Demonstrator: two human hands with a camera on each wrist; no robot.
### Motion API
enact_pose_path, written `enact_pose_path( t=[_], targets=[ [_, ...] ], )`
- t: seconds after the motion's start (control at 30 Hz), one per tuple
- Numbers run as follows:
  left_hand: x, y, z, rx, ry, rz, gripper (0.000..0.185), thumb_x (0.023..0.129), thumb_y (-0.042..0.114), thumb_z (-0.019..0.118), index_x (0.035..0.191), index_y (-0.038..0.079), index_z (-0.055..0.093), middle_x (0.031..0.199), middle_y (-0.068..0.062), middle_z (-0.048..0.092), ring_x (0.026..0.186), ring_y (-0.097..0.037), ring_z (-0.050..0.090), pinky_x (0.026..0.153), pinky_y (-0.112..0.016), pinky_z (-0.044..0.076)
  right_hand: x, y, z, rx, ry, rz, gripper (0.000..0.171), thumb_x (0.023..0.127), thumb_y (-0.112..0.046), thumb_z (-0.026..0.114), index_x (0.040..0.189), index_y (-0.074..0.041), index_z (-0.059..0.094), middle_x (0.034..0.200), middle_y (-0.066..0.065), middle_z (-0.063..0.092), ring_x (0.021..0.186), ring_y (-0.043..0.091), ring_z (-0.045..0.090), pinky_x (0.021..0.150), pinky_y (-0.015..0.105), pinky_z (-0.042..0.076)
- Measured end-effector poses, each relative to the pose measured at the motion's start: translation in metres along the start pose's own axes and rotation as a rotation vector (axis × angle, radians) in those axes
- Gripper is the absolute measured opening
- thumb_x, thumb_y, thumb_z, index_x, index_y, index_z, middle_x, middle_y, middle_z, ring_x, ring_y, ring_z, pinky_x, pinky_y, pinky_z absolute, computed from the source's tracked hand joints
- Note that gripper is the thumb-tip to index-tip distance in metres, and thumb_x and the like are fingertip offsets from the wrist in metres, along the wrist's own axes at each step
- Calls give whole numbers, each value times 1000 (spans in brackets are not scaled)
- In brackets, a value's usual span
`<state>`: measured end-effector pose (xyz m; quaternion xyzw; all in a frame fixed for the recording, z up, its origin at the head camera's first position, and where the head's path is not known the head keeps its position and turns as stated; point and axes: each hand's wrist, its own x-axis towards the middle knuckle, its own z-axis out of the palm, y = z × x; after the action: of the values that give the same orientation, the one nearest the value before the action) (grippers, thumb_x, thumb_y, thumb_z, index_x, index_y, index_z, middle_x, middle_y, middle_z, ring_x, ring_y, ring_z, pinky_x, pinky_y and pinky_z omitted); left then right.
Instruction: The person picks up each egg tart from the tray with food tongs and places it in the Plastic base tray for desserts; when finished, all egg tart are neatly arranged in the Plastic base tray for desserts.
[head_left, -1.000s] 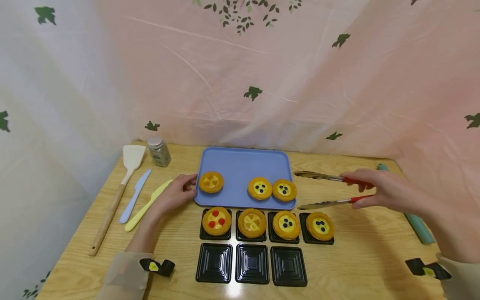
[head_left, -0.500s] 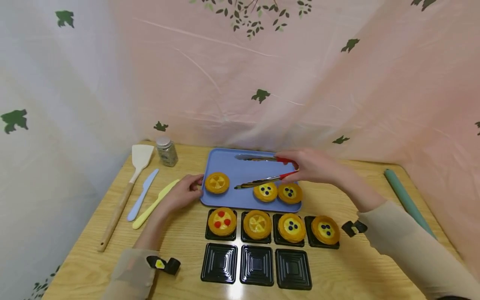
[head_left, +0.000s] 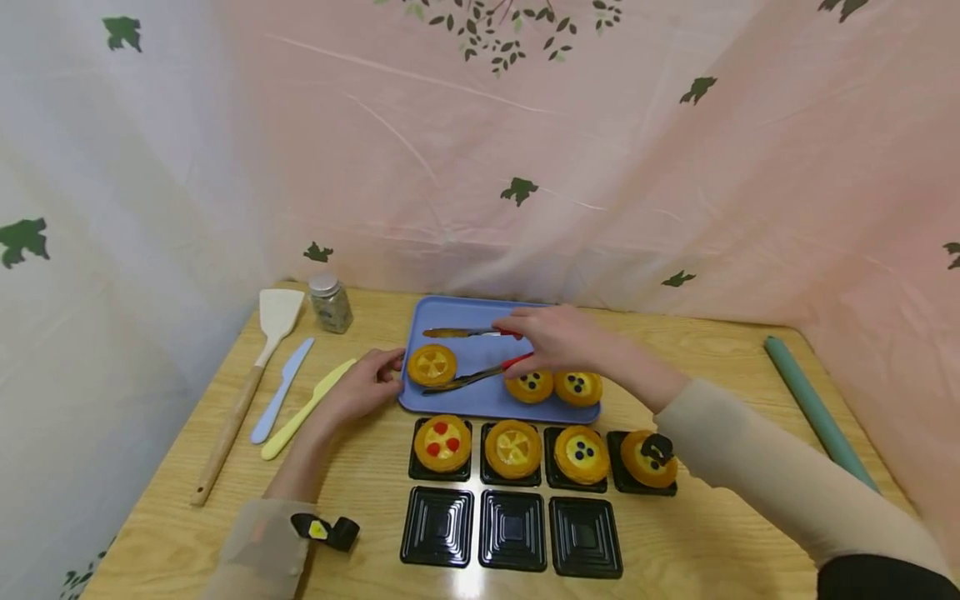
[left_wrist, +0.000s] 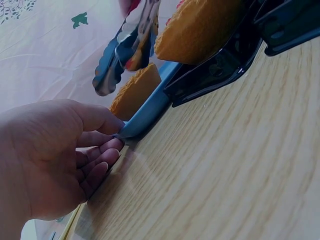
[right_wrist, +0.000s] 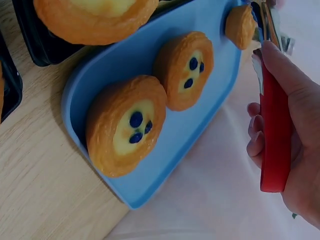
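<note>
The tongs [head_left: 468, 358] lay with their long axis running left to right over the blue tray [head_left: 480, 400], red handle end on the right, metal tips pointing left toward the orange-topped tart [head_left: 431, 364] at the tray's left side; the two arms were spread, one far of the tart and one near it. The right hand [head_left: 551, 337] gripped the red handles, fingers curled round them. The left hand [head_left: 360, 385] pinched the tray's left rim with curled fingers [left_wrist: 102, 150]. Two blueberry tarts [head_left: 553, 386] sat side by side at the tray's near right, just beside the tongs' near arm. Near of the tray, four round, ridged tarts rested in square black plastic cups [head_left: 512, 527], with three empty ribbed cups in the nearest row. On the wooden tabletop [head_left: 720, 517] to the left lay a spatula [head_left: 251, 379], a blue knife [head_left: 281, 389], a yellow knife [head_left: 303, 410] and a small jar [head_left: 330, 302].
</note>
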<state>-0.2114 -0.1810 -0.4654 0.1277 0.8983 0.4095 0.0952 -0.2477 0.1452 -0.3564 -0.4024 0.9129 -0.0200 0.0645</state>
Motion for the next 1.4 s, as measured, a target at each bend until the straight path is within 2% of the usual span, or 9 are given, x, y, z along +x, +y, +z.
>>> enact_pose_path(
  t=[0.27, 0.53, 0.83, 1.07, 1.4],
  targets=[
    [0, 0, -2, -4, -8, 10, 65, 90, 12, 62, 150, -6, 46, 123, -20, 61, 99, -23, 56, 86, -32, 43, 10, -6, 7, -12, -30, 29, 71, 88, -59, 73, 143, -16, 60, 115, 5, 69, 89, 17, 65, 73, 34, 54],
    [1, -1, -2, -7, -11, 13, 65, 90, 12, 62, 150, -7, 46, 124, -21, 61, 98, -23, 56, 86, -32, 43, 16, -9, 11, -45, -56, 74, 73, 89, -64, 69, 144, -17, 58, 123, 4, 69, 83, 16, 64, 69, 33, 52],
    [0, 1, -1, -18, -6, 2, 64, 91, 12, 63, 150, -6, 47, 125, -20, 61, 99, -23, 56, 85, -30, 43, 13, -5, 14, -73, -41, 58, 70, 88, -64, 69, 138, -16, 61, 120, 4, 71, 78, 16, 65, 67, 32, 53],
    [0, 2, 0, -12, 2, -2, 64, 90, 13, 63, 149, -6, 48, 124, -20, 61, 99, -23, 56, 84, -28, 44, 10, -4, 16, -95, -23, 63, 67, 87, -64, 70, 133, -16, 63, 119, 2, 71, 64, 13, 56, 57, 28, 45],
    [1, 1, 0, -16, -2, -13, 64, 91, 13, 62, 150, -5, 47, 126, -20, 60, 100, -23, 56, 86, -31, 44, 6, -3, 21, -104, -20, 74, 64, 88, -65, 69, 129, -16, 64, 117, 1, 72, 62, 12, 54, 58, 28, 45]
  ],
)
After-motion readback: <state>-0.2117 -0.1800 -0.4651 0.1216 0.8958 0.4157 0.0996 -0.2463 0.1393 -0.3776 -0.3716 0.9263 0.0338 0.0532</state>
